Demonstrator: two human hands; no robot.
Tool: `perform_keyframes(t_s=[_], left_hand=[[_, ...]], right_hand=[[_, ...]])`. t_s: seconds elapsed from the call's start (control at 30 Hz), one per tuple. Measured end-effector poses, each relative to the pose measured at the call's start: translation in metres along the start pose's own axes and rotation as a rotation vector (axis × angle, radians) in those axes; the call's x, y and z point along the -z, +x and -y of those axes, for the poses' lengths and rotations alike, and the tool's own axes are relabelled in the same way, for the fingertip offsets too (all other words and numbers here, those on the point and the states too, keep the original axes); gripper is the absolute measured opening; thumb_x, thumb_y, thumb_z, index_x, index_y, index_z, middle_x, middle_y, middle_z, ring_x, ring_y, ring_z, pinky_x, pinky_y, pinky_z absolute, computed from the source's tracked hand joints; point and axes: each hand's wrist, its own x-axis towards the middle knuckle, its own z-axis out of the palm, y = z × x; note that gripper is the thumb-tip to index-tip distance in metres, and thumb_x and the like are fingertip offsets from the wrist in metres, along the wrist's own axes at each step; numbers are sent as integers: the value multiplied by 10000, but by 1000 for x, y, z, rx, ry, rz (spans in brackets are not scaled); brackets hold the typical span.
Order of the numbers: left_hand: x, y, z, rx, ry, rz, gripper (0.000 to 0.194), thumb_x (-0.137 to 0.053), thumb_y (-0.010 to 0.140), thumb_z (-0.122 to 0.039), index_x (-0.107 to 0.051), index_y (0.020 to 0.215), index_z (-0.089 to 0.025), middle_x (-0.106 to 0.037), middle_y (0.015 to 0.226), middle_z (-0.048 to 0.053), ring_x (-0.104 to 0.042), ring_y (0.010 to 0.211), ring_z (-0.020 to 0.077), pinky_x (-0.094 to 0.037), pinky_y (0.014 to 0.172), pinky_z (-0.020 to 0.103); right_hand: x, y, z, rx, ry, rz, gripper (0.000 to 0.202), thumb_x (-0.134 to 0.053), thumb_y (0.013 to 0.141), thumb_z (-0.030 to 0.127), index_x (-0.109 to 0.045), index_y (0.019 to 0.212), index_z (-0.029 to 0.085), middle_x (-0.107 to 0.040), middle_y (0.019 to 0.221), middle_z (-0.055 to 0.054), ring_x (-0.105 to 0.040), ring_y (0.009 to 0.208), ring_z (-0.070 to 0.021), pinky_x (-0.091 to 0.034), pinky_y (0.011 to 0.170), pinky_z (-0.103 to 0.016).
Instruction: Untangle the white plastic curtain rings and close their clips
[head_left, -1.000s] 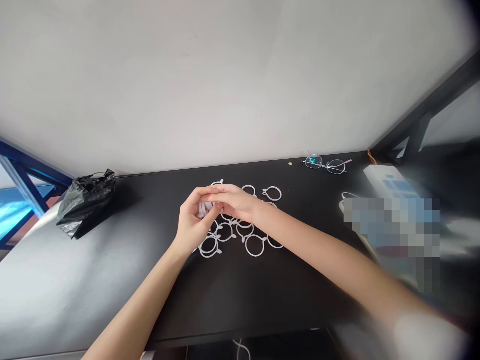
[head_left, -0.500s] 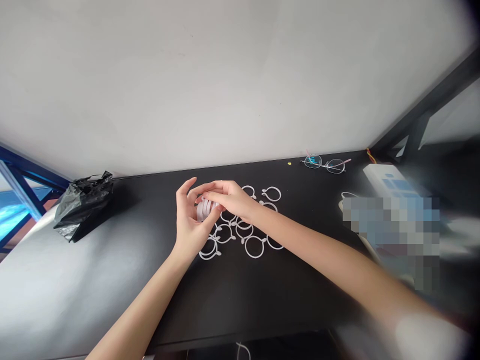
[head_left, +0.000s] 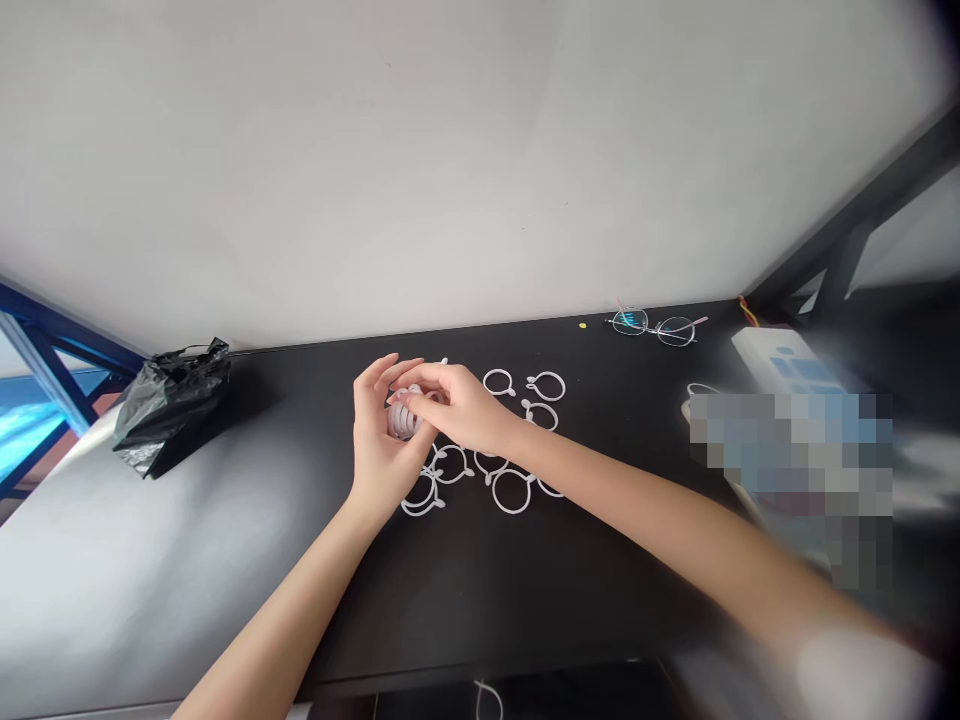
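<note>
My left hand [head_left: 375, 430] is curled around a stack of white curtain rings [head_left: 405, 420], which sit side by side in the palm. My right hand [head_left: 457, 400] reaches across from the right. Its thumb and fingers are closed at the right end of the same stack, partly covering it. More white curtain rings [head_left: 511, 491], each with a small tab, lie loose on the black table [head_left: 465, 590] below and to the right of my hands. Some overlap, and my right wrist hides part of them.
A crumpled black plastic bag [head_left: 172, 405] lies at the left. Eyeglasses [head_left: 660, 328] rest near the wall, with a small yellow bit [head_left: 583, 326] beside them. A white and blue box [head_left: 787, 360] stands at the right, partly blurred. Blue metal framing [head_left: 67, 340] borders the left.
My right hand has shifted slightly left, its fingers moving further over the stack in my left hand. More loose rings show beside my right wrist. The view has shifted slightly.
</note>
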Motion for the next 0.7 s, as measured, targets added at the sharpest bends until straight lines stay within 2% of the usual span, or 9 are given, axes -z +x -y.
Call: perform_keyframes(t_s=[0.07,0.17,0.37,0.47,0.63,0.7], left_hand=[[1,-1,1,-25,41,7,581,-647,750,-90,-433,1271,-227,-574,1249,113,-627,1047,207,-563,844,352],[3,-1,3,-41,120,18,522,-616,738,-55,-493,1220,-213,-591,1228,93,-639,987,187,-560,813,320],[7,2,3,-68,200,21,451,-589,731,-55,-537,1155,-198,-648,1107,57,-643,944,180,-538,748,281],[7,3,0,-81,194,18,421,-601,720,-61,-560,1117,-195,-655,1085,52,-646,926,179,-540,747,285],[6,5,-5,-43,101,14,371,-591,731,-68,-574,1080,-194,-652,1070,57,-659,812,152,-565,630,247],[6,5,-6,-32,68,7,361,-610,733,-84,-574,1076,-192,-651,1065,61,-659,843,160,-583,671,264]], right_hand=[[-1,-4,6,42,-85,14,172,-509,875,120,-645,974,155,-657,909,-37,-579,737,-122,-460,685,-271],[-2,-9,14,16,-169,49,208,-475,883,99,-628,1018,141,-663,911,-50,-584,741,-130,-454,680,-277],[-3,-10,17,0,-193,51,215,-460,900,90,-630,1026,129,-671,927,-64,-601,770,-139,-454,698,-281],[-4,-9,16,14,-206,47,226,-457,908,90,-639,1034,133,-673,947,-73,-616,802,-151,-458,715,-290],[-3,-10,17,31,-241,58,229,-479,905,99,-642,1055,156,-680,948,-63,-619,768,-152,-463,700,-303],[-2,-9,16,32,-187,56,212,-504,892,103,-645,1040,157,-678,967,-60,-622,792,-151,-476,717,-300]])
